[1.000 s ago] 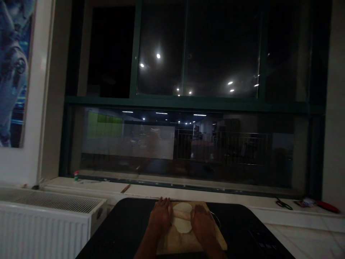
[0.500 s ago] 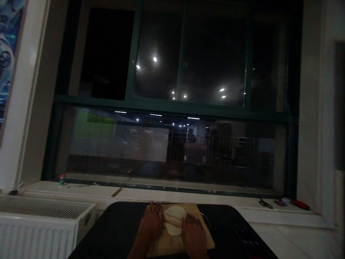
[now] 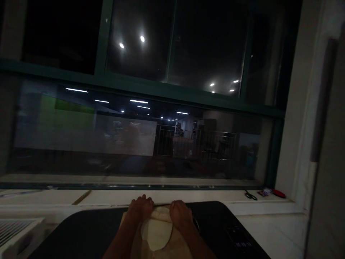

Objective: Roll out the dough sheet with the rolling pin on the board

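Note:
A flattened round of pale dough (image 3: pixel 155 235) lies on a wooden board (image 3: pixel 179 248) on the black table (image 3: pixel 86 230). Across the far end of the dough rests a light wooden rolling pin (image 3: pixel 161 215). My left hand (image 3: pixel 141 209) is closed round the pin's left end, and my right hand (image 3: pixel 181 214) is closed round its right end. Both hands are by the far edge of the board, and they hide the pin's ends. My forearms cover parts of the board's sides.
A phone-like device with lit digits (image 3: pixel 239 241) lies at the table's right. On the white sill (image 3: pixel 113 198) are black-handled scissors (image 3: pixel 250 195), a small packet (image 3: pixel 265 192) and a red object (image 3: pixel 279 194). A radiator (image 3: pixel 20 230) stands left, and a dark window rises behind.
My hands and the rolling pin have moved away from me, from the dough's middle to its far end. The camera view has swung right and tilted.

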Demonstrator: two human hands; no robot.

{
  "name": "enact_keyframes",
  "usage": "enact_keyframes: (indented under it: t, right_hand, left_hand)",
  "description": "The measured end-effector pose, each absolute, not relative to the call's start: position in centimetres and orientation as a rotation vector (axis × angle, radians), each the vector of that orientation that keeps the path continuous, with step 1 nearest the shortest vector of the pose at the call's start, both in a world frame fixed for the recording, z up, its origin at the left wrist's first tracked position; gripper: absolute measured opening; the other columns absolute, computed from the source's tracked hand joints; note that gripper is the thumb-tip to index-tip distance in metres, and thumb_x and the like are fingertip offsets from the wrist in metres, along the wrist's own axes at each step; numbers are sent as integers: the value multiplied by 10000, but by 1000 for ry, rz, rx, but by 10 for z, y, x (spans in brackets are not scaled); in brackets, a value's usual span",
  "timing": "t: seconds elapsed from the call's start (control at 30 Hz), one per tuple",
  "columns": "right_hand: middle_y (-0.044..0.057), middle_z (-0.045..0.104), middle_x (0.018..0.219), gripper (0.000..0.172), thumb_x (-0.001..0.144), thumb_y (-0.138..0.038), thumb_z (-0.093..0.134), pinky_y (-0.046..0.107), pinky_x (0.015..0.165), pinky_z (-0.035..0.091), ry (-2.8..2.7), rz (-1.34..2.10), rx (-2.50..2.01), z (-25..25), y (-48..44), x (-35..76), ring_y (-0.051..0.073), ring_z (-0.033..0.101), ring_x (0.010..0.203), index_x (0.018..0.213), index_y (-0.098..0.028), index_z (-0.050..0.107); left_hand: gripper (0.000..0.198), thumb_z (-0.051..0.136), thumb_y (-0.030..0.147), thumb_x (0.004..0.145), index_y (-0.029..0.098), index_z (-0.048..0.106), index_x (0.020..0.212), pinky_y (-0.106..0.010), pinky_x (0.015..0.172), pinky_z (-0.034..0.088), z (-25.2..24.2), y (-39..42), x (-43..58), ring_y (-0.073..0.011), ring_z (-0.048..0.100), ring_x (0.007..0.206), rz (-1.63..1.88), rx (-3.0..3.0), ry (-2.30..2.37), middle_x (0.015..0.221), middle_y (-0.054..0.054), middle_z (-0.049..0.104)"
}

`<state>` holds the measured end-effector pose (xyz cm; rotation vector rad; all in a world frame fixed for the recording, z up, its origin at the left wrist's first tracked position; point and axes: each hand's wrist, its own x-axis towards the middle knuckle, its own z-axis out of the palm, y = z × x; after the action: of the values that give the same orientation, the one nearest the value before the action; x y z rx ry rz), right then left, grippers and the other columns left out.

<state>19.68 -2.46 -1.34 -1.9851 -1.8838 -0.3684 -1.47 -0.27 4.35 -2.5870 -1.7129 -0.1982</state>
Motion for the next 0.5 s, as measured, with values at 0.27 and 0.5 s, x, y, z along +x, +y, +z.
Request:
enact_keyframes:
  t: [0.27, 0.5]
  right_hand:
    - [166, 778, 1223, 432, 1046, -274, 358, 521, 939, 605, -1854, -349, -2014, -2, -23, 195, 336, 718, 1193, 1122, -212, 779]
    - [173, 781, 1285, 395, 1013, -214, 426, 505, 1038, 580, -1847, -405, -1906, -3, -57, 186, 329, 718, 1232, 1168, -158, 784]
  left_hand:
    - [556, 246, 307, 1032, 227, 715, 1319, -581, 1034, 526, 40, -4, -11, -357, 681, 1268, -245, -2541, -1720, 1348, -166, 743]
    - [587, 241, 348, 1039, 219, 743, 1315, -558, 1100, 512, 42, -37, -18, -332, 681, 1304, -302, -2540, -1709, 1342, -152, 779]
